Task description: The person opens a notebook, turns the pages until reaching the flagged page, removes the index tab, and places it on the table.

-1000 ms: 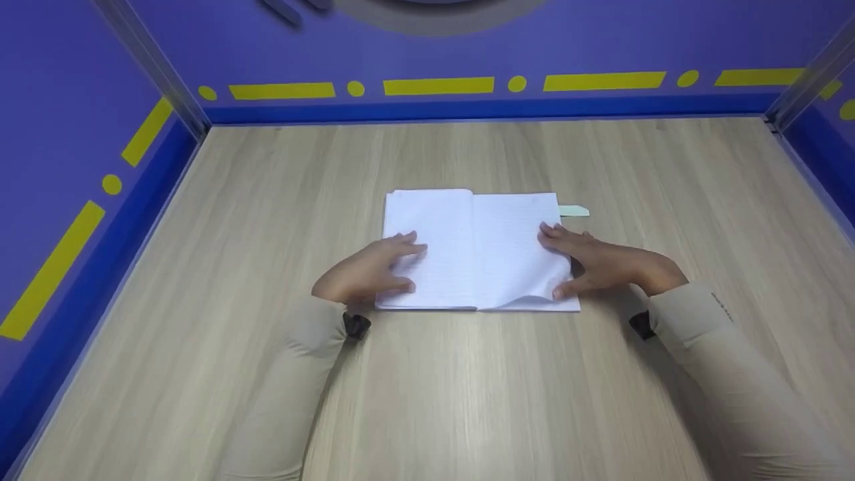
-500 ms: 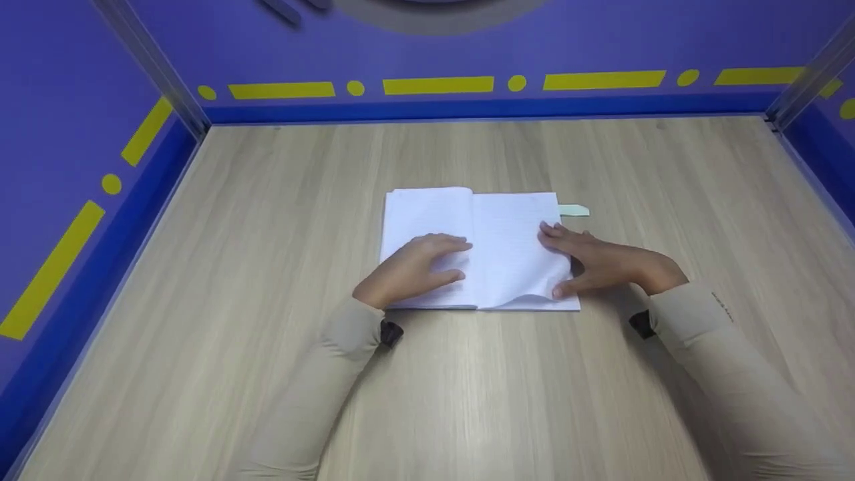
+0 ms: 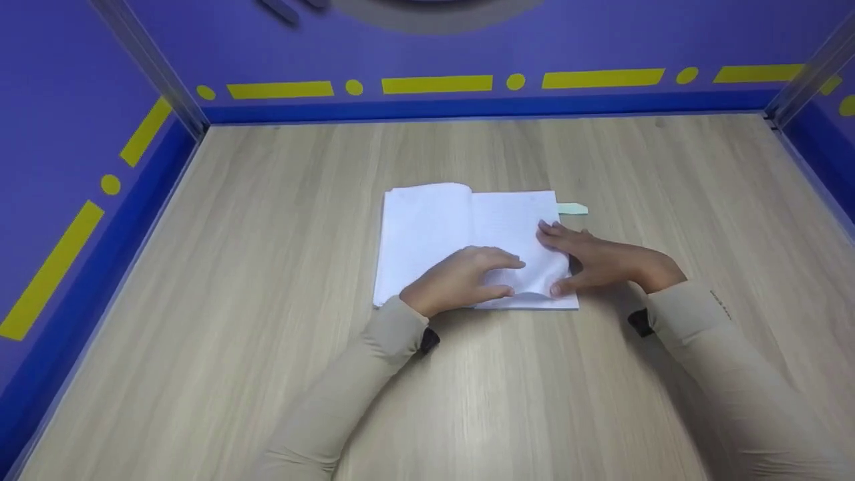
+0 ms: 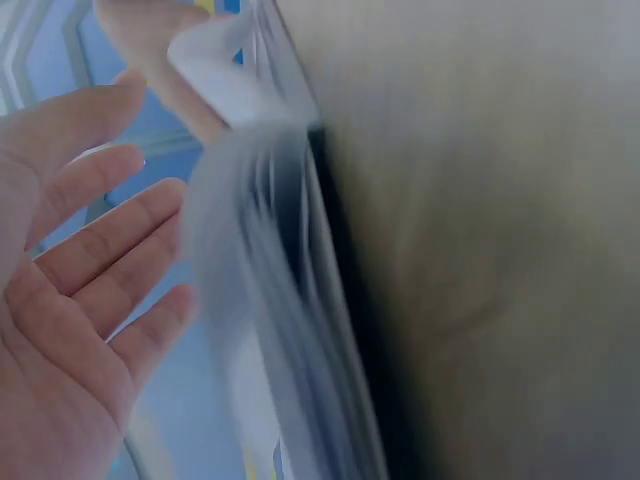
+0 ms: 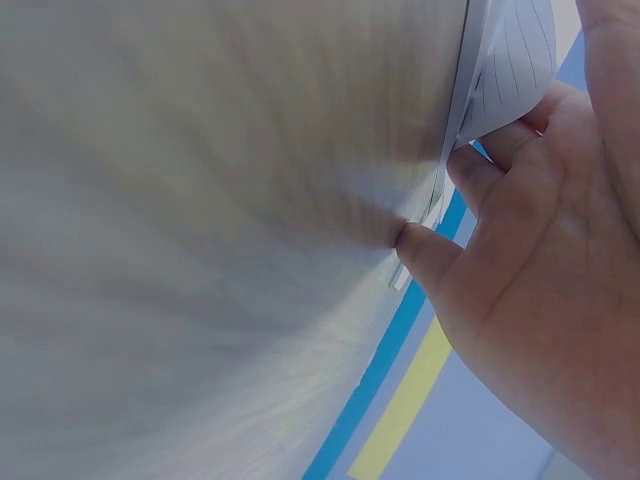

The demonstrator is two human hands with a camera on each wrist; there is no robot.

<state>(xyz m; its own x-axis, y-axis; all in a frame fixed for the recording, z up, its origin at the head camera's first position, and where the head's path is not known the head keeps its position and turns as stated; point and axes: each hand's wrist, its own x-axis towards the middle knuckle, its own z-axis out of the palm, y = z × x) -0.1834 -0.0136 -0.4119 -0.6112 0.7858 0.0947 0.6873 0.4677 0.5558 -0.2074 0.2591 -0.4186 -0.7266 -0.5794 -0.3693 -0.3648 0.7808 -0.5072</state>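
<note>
An open notebook (image 3: 427, 214) with lined white pages lies on the table. My left hand (image 3: 461, 277) is over its lower middle, fingers spread and slightly bent; in the left wrist view the left hand (image 4: 90, 260) holds nothing, beside the fanned page edges (image 4: 300, 330). My right hand (image 3: 594, 257) rests at the notebook's right edge, its fingertips on the right page and its thumb near the lower corner. That page bows up at the corner; in the right wrist view the curled page (image 5: 515, 75) rises beside the right hand (image 5: 550, 260).
A pale green tab (image 3: 572, 209) sticks out past the notebook's upper right edge. Wood-grain table (image 3: 267, 200) extends around the notebook. Blue-purple panels (image 3: 434, 53) with yellow markings stand at the back and both sides.
My left hand has moved right, from the notebook's left edge across to the right page. The left-hand pages now bulge higher near the spine. My right hand has stayed in place.
</note>
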